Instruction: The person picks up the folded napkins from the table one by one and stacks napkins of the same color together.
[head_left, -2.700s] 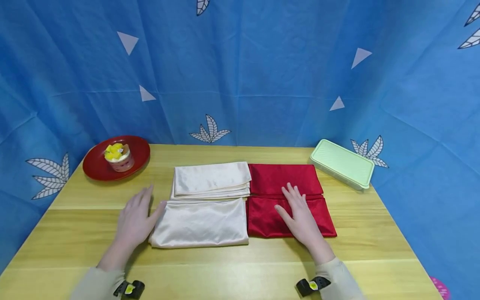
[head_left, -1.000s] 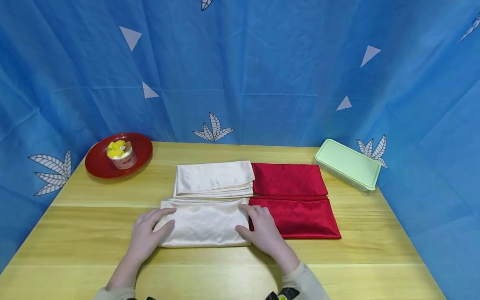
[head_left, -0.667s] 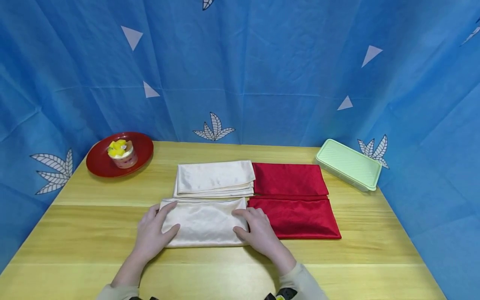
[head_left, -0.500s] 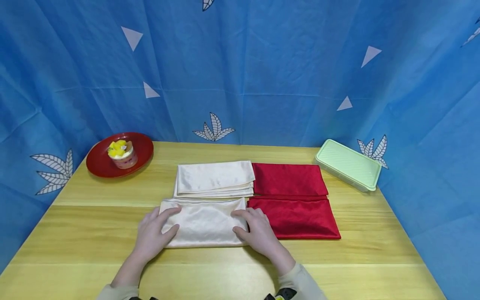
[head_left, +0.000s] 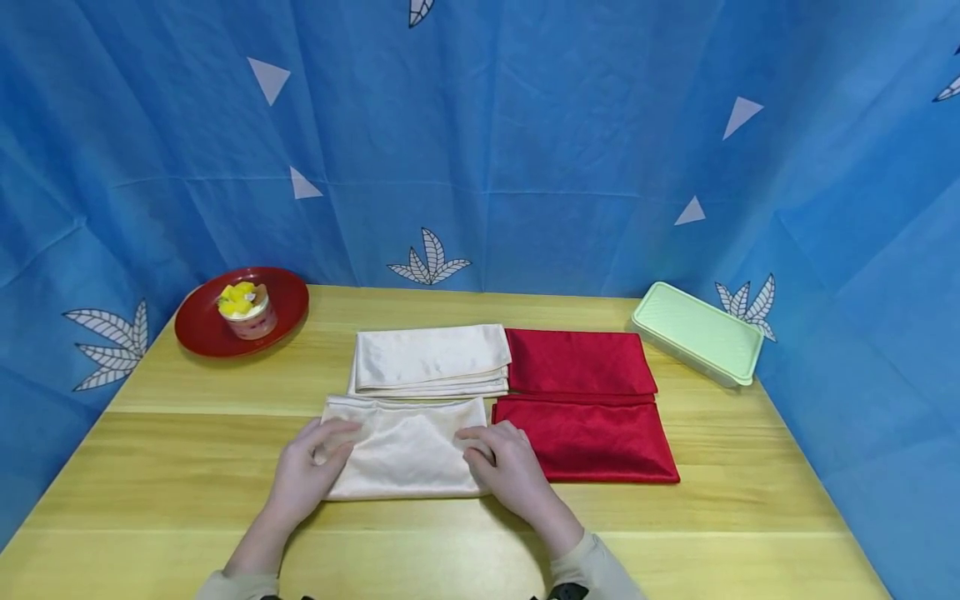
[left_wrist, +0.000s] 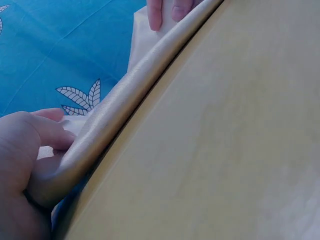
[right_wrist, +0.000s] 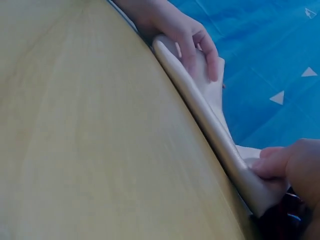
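In the head view a folded white satin cloth lies at the front of the table. My left hand pinches its left end between thumb and fingers; my right hand pinches its right end. The left wrist view has my left hand with thumb and finger on the cloth near its rounded front fold. On the right wrist view's right side, my right hand grips the other end of the cloth. Some fingertips are hidden by the cloth's folds.
Behind it lies a second folded white cloth. Two folded red cloths lie to the right. A red plate with a dessert cup stands back left, a green lidded box back right, before a blue curtain.
Both hands have come from beside the front white cloth and over the red one onto the white cloth's two ends. Thumbs and fingers have drawn closer together, and the cloth's surface has wrinkled.
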